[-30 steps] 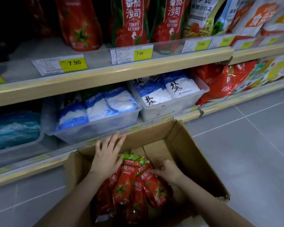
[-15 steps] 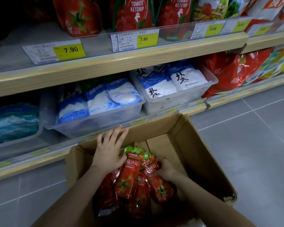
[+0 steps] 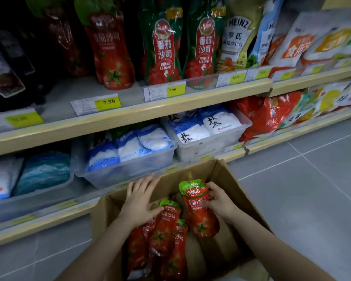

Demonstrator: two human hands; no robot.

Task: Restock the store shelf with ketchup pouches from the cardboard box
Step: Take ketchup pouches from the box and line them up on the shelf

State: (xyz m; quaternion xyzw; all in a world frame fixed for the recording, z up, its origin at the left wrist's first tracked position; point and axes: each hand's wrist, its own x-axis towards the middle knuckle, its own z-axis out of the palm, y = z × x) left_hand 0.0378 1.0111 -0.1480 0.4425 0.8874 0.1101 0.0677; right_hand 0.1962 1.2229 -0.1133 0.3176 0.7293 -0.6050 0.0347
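An open cardboard box (image 3: pixel 230 180) stands on the floor in front of the shelf. My right hand (image 3: pixel 218 201) grips a red ketchup pouch with a green top (image 3: pixel 199 209), lifted upright above the others. Several more ketchup pouches (image 3: pixel 162 232) lie in the box. My left hand (image 3: pixel 140 200) rests flat on those pouches with its fingers spread. On the upper shelf (image 3: pixel 130 112) stands one matching red ketchup pouch (image 3: pixel 111 53), with bare shelf to its left, and two green-edged tomato ketchup packs (image 3: pixel 164 47) to its right.
Price tags reading 7.90 (image 3: pixel 107 102) line the upper shelf edge. Clear bins of white and blue bags (image 3: pixel 130 151) sit on the lower shelf just behind the box. Heinz pouches (image 3: pixel 237 37) and other packets fill the right. Grey tiled floor (image 3: pixel 302 189) lies to the right.
My right hand has lifted one pouch up out of the pile in the box. The camera view has tilted upward, showing more of the upper shelf. My left hand stays on the pouches.
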